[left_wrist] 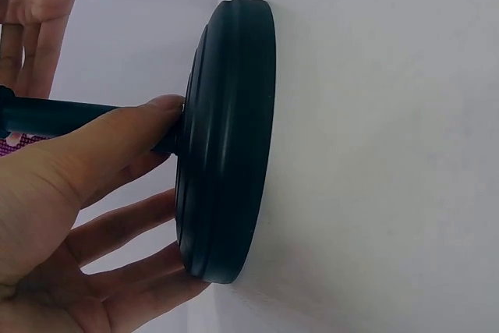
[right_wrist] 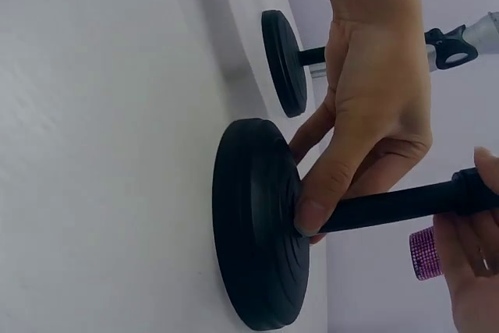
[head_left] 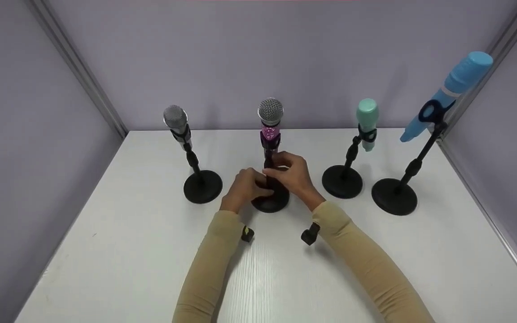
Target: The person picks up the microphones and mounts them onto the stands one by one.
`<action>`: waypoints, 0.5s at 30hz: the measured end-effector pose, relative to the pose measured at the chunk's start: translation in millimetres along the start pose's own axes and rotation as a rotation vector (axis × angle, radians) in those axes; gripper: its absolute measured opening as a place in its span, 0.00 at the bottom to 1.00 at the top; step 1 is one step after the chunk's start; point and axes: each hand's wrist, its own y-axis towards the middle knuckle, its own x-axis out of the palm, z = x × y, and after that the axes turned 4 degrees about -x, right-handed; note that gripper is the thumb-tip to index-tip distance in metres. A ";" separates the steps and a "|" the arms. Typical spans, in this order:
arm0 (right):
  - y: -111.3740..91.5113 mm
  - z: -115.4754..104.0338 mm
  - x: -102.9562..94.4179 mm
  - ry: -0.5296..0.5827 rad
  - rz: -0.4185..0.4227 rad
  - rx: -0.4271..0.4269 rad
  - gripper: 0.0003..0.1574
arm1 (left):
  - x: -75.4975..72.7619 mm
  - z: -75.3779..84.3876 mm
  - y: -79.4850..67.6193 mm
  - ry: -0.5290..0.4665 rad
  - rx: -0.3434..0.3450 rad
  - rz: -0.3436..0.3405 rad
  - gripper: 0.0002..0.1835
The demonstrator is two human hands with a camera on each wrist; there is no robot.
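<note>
In the head view, a silver-headed microphone with a pink glitter band (head_left: 270, 131) sits in the clip of a black desktop stand, whose round base (head_left: 271, 204) is on the table. My left hand (head_left: 246, 188) holds the foot of the pole; the left wrist view shows the thumb and a finger around it, against the base (left_wrist: 234, 138), with the other fingers spread at the base's edge. Higher up the same pole (right_wrist: 398, 207), my right hand (head_left: 295, 176) pinches it near a collar, below the clip.
On the white table (head_left: 258, 278), another silver microphone (head_left: 176, 118) stands in its stand to the left. To the right are stands with a mint-green microphone-shaped piece (head_left: 367, 114) and a long blue one (head_left: 462, 76), tilted. Grey walls (head_left: 240, 54) enclose the back and sides.
</note>
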 end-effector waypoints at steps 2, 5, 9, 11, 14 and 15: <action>1.2 -0.2 -0.5 -0.018 -0.004 -0.011 0.23 | -0.1 -0.2 0.2 0.008 0.010 0.001 0.07; 2.4 -0.2 -0.5 -0.027 -0.005 -0.019 0.22 | -0.3 -0.6 0.4 0.012 0.020 0.002 0.06; 3.6 -0.1 0.9 -0.029 -0.017 -0.033 0.22 | -1.8 -1.0 -1.4 0.011 0.026 0.001 0.06; 4.4 0.5 1.5 -0.016 -0.029 -0.041 0.22 | -2.2 -1.9 -1.7 0.012 0.032 0.003 0.05; 6.0 3.4 2.4 0.020 -0.045 -0.046 0.22 | -2.7 -3.2 -2.3 0.024 0.046 0.009 0.05; 6.6 4.7 2.7 0.035 -0.048 -0.045 0.22 | -2.8 -3.5 -2.4 0.028 0.050 0.011 0.05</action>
